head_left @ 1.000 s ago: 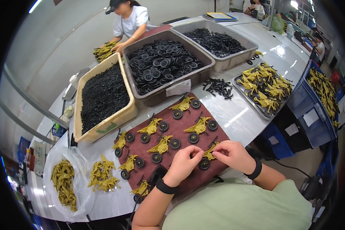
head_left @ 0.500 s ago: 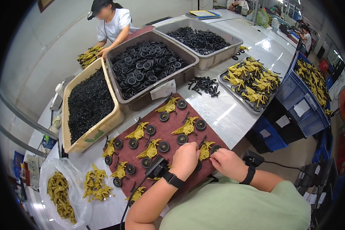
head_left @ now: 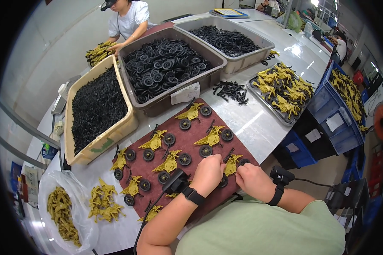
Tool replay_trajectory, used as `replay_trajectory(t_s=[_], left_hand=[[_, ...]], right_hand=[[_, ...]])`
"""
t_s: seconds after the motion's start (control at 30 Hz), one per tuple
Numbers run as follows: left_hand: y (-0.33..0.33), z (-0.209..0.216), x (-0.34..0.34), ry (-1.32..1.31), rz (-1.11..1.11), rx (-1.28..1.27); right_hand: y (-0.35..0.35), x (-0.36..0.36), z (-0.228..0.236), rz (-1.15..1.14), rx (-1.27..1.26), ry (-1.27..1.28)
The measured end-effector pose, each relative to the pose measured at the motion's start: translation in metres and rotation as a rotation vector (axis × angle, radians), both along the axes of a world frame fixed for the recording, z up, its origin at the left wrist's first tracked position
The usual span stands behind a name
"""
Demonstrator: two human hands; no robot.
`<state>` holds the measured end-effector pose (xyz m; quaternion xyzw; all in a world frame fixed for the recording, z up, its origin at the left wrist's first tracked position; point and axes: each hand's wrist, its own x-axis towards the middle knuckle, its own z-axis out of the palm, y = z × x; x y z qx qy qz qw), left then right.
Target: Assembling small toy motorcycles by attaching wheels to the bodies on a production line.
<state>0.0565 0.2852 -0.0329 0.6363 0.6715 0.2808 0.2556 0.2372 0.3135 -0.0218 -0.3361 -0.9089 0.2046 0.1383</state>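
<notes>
My left hand [head_left: 208,175] is closed, its fingertips bent down at the left edge of a yellow toy motorcycle body [head_left: 232,165]. On the other side my right hand [head_left: 255,182] is also closed, with thumb and fingers pinched near that body and a black wheel [head_left: 244,162]. Whatever lies inside either pinch is hidden by the fingers. Another wheel [head_left: 223,182] shows partly beneath the left hand. Around them, rows of yellow bodies such as this one [head_left: 210,137], each with black wheels and a thin black part, lie on a dark red mat [head_left: 187,140].
Behind the mat stand a cream bin [head_left: 133,127] of small black parts, a brown-grey bin [head_left: 151,106] of wheels and a grey bin [head_left: 242,61]. A metal tray [head_left: 287,123] holds assembled pieces. Loose bodies [head_left: 105,202] lie beside a plastic bag [head_left: 87,229]. Across the table is a co-worker [head_left: 130,23].
The view has shifted slightly, so the table's contents sit a little differently in it. Both hands stay at the same yellow body; the right fingers have moved slightly closer to it.
</notes>
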Motion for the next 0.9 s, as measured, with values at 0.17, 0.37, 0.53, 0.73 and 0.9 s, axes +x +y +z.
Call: replay_trajectory(t_s=[0.17, 0.37, 0.53, 0.73, 0.9], left_hand=[[0.001, -0.001, 0.003, 0.024, 0.003, 0.024], [0.004, 0.001, 0.001, -0.010, -0.033, -0.039], [0.003, 0.001, 0.005, 0.097, 0.010, -0.053], [0.007, -0.001, 0.001, 0.046, -0.013, -0.089], [0.005, -0.003, 0.003, 0.041, 0.008, -0.051]], right_hand=[[-0.002, -0.009, 0.004, -0.071, -0.017, -0.127], [-0.004, -0.022, 0.021, -0.045, -0.004, -0.350], [-0.002, -0.014, 0.020, 0.045, 0.066, -0.344], [0.003, -0.011, 0.023, 0.163, 0.135, -0.338], [0.010, -0.013, 0.006, 0.036, -0.009, -0.225]])
